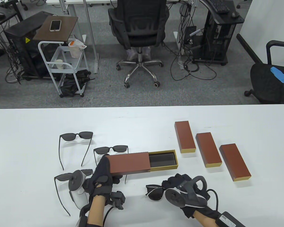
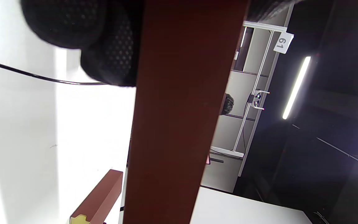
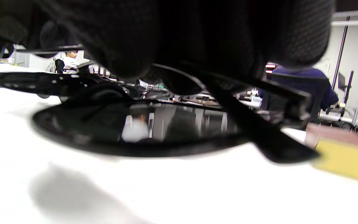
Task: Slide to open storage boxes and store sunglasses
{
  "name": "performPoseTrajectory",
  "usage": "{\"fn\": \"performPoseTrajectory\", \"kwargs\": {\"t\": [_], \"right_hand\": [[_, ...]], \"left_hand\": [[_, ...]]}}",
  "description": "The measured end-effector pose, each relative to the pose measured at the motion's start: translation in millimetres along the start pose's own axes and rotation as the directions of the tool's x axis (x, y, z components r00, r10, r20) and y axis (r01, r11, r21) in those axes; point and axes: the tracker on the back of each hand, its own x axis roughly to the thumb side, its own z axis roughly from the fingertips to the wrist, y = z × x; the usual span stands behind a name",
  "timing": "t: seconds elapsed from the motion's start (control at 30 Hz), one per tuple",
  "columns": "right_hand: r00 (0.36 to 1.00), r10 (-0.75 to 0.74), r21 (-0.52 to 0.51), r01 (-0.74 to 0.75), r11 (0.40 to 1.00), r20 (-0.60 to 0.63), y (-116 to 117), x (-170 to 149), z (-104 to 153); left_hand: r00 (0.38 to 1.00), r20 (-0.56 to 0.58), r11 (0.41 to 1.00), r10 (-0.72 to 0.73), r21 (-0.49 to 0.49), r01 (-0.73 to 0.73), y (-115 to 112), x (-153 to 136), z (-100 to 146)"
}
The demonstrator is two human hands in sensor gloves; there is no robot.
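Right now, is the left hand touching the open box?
Touching. The table view shows the left hand gripping the sleeve end of the open box; the left wrist view shows gloved fingers against the sleeve.

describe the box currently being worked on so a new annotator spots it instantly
On the white table, look near the front edge, left of three closed brown boxes. The open box is gripped by the left hand; only it shows its gold tray slid out, empty.

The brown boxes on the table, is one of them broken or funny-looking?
Not broken. The box in the left hand just has its inner tray slid partway out, empty. The three other boxes to its right lie shut. The right hand grips folded sunglasses. Nothing looks damaged.
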Motion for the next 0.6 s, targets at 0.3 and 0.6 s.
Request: {"fn": "performPoseTrajectory", "kwargs": {"t": [0.3,0.6], "right_hand": [[0.996,0.070,-0.086,-0.075,0.993,-0.057,-75.5,-29.0,-4.6],[0.964,0.239,-0.140,-0.254,0.957,-0.113,-107.0,-37.9,-19.6]], "left_hand": [[1.000,-0.012,1.000,-0.010,0.012,0.010,1.5,-1.7,-0.3],[1.000,-0.011,1.000,-0.011,-0.012,0.011,-0.8,-2.2,-0.7]]}}
